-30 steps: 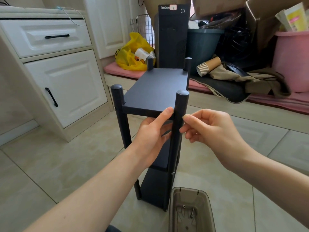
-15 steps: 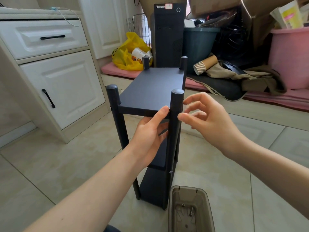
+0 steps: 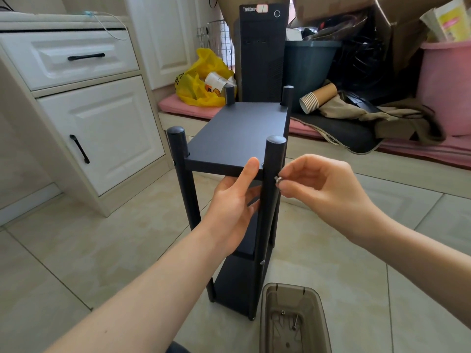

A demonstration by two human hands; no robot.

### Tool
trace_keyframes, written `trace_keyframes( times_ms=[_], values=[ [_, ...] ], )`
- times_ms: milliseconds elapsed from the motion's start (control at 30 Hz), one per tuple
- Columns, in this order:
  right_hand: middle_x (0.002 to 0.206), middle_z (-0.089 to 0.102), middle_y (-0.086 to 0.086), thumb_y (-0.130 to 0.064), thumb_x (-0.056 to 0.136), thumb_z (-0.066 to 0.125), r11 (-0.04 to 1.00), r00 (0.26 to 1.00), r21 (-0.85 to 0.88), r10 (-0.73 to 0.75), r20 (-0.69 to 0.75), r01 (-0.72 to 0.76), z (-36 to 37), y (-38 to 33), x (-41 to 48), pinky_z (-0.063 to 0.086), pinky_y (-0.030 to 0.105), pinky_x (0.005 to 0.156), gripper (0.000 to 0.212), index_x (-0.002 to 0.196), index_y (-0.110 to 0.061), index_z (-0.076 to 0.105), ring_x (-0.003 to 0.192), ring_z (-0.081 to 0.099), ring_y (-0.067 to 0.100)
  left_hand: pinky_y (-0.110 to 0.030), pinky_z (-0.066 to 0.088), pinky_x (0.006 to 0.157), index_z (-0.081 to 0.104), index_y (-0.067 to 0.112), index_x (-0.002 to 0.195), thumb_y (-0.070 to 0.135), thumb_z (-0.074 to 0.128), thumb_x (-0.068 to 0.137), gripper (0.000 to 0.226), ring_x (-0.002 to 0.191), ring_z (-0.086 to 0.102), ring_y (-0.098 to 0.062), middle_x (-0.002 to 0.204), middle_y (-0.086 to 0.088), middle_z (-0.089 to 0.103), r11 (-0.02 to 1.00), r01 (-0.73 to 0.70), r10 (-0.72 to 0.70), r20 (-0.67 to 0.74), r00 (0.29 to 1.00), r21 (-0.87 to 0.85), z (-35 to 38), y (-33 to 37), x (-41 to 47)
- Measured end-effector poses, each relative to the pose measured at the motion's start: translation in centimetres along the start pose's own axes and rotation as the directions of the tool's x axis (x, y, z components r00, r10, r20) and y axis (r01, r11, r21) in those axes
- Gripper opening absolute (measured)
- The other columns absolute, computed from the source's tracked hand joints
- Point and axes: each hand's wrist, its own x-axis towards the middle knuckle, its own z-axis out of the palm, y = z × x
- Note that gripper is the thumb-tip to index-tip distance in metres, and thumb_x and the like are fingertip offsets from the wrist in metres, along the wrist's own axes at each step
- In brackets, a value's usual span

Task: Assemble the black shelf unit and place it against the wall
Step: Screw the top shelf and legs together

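My right hand pinches a screw at the near post's right side; my left hand grips the shelf.

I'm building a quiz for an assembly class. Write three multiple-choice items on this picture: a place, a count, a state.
1. Where is the brown box? A. on the cabinet B. on the floor by the shelf's foot C. in the drawer
2. How many posts rise above the top board? A. two B. three C. four
3. What does the right hand do? A. hangs open B. pinches a metal part at the near right post C. grips a cup
Answers: 1 B, it sits on tiles beside the shelf; 2 C, a post top stands at each corner; 3 B, fingertips hold the silver part against the post.
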Motion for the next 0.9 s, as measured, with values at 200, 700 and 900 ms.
trace_keyframes(
  times_ms=[200, 700, 900],
  values=[
    [0.08, 0.075, 0.005, -0.01, 0.083, 0.075, 0.988, 0.995, 0.113, 0.103, 0.018, -0.104, -0.1, -0.1, -0.1, 0.06, 0.026, 0.073, 0.006, 0.086, -0.012, 0.07, 0.073, 0.071, 0.016, -0.046, 0.048, 0.105, 0.066, 0.007, 0.124, 0.044, 0.06, 0.089, 0.051, 0.105, 0.071, -0.024, 0.109, -0.01, 0.074, 1.0, 0.003, -0.003, -0.004, 1.0, 0.021, -0.1, 0.1, 0.0],
    [0.116, 0.072, 0.004, -0.015, 0.093, 0.067, 0.922, 0.936, 0.202, 0.29, 0.2, -0.329, -0.1, -0.4, 0.8, 0.054, 0.042, 0.096, 0.055, 0.138, -0.039, 0.046, 0.108, 0.069, 0.018, -0.037, 0.055, 0.093, 0.067, 0.019, 0.121, 0.042, 0.058, 0.093, 0.038, 0.106, 0.072, -0.016, 0.112, -0.001, 0.076, 0.987, 0.019, -0.015, -0.023, 1.0, 0.157, 0.1, 0.8, -0.3],
    [0.111, 0.075, -0.004, -0.013, 0.093, 0.066, 0.944, 0.942, 0.143, 0.264, 0.206, -0.296, -0.2, -0.3, 1.1, 0.048, 0.046, 0.105, 0.039, 0.126, -0.036, 0.062, 0.108, 0.069, 0.016, -0.014, 0.041, 0.058, 0.072, 0.027, 0.075, 0.056, 0.056, 0.095, 0.039, 0.062, 0.066, -0.002, 0.063, 0.012, 0.069, 0.327, -0.13, 0.457, -0.036, 0.889, 0.936, -0.9, 1.9, -1.9]
  ],
)
